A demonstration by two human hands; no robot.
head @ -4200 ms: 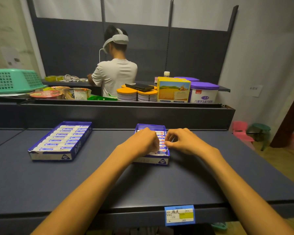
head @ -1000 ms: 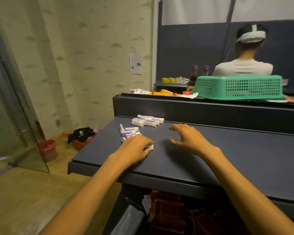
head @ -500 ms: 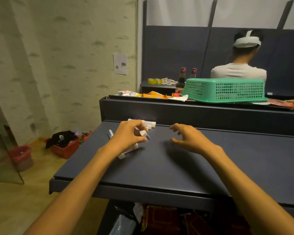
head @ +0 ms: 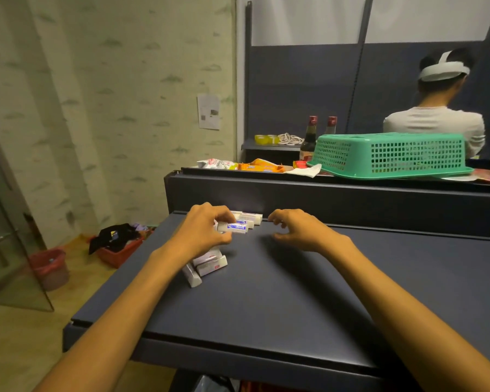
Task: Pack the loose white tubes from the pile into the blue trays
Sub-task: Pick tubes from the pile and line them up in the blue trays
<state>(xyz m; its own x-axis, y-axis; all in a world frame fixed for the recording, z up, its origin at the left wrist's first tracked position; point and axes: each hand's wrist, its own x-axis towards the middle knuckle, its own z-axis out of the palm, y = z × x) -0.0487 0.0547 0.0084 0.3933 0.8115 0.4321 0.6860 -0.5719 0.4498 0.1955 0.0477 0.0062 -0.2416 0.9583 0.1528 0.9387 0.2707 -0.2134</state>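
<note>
at the far left corner of the dark blue tabletop (head: pixel 266 301), the left hand (head: pixel 207 230) is pinching one blue-labelled white tube (head: pixel 234 227) above the loose pile of small white tubes (head: pixel 210 263), probably lifting it clear for packing, while the right hand (head: pixel 300 229) is hovering half-curled and empty nearby, likely waiting to receive it.

The small white tube with the blue label (head: pixel 232 227) in my left hand (head: pixel 203 232) carries print too blurred to read; nothing else is legible either.

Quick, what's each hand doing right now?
Left hand: closed on a white tube with a blue label.
Right hand: open, fingers curled, holding nothing.
</note>
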